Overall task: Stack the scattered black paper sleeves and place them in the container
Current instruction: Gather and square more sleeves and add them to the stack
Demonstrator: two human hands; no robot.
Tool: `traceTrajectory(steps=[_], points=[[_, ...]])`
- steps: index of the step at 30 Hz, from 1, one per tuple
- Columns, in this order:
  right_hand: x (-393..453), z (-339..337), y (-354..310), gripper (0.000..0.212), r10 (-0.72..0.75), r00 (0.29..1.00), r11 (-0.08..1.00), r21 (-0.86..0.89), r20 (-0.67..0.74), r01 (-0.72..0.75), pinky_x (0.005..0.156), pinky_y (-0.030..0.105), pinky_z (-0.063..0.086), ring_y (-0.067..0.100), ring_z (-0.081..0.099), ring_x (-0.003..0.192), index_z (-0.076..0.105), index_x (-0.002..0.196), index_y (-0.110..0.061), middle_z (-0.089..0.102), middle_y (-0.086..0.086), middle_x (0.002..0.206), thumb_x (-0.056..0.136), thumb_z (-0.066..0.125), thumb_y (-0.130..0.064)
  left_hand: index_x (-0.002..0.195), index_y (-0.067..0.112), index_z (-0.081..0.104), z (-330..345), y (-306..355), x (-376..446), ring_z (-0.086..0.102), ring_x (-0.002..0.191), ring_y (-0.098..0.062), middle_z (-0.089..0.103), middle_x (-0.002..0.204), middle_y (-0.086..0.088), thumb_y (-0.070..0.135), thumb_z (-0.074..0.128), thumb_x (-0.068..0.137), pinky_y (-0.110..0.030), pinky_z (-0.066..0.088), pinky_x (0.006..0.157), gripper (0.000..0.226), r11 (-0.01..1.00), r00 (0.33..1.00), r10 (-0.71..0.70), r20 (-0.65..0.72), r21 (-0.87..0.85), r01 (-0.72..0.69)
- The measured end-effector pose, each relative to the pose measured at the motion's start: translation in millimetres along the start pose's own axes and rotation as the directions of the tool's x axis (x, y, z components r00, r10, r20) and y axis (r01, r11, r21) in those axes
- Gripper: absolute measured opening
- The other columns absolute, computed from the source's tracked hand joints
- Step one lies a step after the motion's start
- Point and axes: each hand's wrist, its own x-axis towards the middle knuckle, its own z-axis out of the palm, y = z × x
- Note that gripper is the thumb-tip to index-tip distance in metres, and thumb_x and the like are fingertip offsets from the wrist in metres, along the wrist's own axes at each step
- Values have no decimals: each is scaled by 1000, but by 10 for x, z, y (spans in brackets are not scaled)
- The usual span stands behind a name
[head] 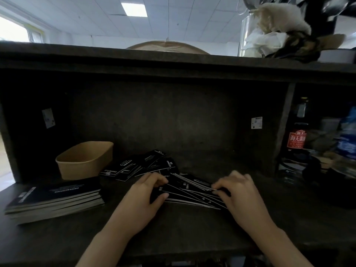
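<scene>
Hands at work on dark surface [192, 228]: left hand [142, 197] and right hand [242, 193] pinch opposite ends of fanned black paper sleeves [192, 193]. More loose sleeves [138, 164] beyond left grip; kraft container [86, 160] farther left.

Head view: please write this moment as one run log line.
left hand: grips fanned sleeves | right hand: grips same | loose sleeves: behind | container: left

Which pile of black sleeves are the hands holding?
The fanned pile in the middle, gripped by the left hand and right hand. The loose sleeves behind lie untouched beside the brown container.
</scene>
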Motion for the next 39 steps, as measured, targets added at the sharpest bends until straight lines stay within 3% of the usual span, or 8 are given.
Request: traceTrajectory(steps=[6,14,18,24,29,33,35,39], points=[[-35,-84,87,25,186,982,909,382,-18,-165,76,6,45,-9,61,87,69,82,-39,68,-21,83,84,68,-14,115,37,46,-10,-21,-17,48,105,7,49,113,21,33,66,85,-6,38,79,36,996,997,-37,-73,-82,31],[-42,-72,67,22,226,967,909,382,-120,-166,73,4,44,-7,61,85,68,83,-31,67,-17,77,86,65,-10,116,40,41,-27,-18,-19,46,113,4,47,120,19,33,68,82,-15,39,93,43,991,993,-57,-102,-129,43],[-45,-84,73,17,278,945,867,468,-170,-171,73,14,50,-1,65,80,69,84,-27,68,-13,77,85,66,-11,122,39,41,-39,-4,-18,44,117,6,46,123,22,35,68,81,-15,38,95,49,985,993,-57,-107,-168,38],[-36,-170,-33,14,173,978,758,618,114,-206,70,14,51,4,65,70,69,81,-21,68,-9,82,84,65,-8,109,48,49,-120,84,-42,48,109,20,58,108,32,28,63,86,0,39,87,34,968,997,57,-58,-239,-70],[-5,-121,38,15,183,970,771,589,160,-243,78,14,50,-4,63,92,67,99,-31,68,-18,95,91,55,-26,107,43,52,-145,80,-53,61,97,10,65,101,23,20,58,91,-18,54,82,29,949,999,21,-40,-315,-33],[35,58,148,45,252,918,889,303,304,-344,98,20,39,2,49,120,48,131,-34,53,-16,128,88,59,-41,112,53,42,-150,38,-82,61,97,11,64,105,13,14,62,89,-16,55,77,50,910,998,-48,27,-411,55],[40,113,152,46,222,910,935,187,350,-300,106,26,38,5,45,126,49,132,-33,50,-13,135,88,60,-43,110,51,48,-136,4,-76,62,96,5,63,106,17,15,65,87,-24,56,82,46,926,999,-33,32,-375,43],[25,87,149,33,209,927,938,206,311,-280,104,27,41,3,48,120,57,121,-34,55,-16,126,88,60,-39,101,46,55,-119,-32,-63,61,99,1,62,105,18,14,66,86,-29,54,85,37,938,1000,-22,15,-345,26]])
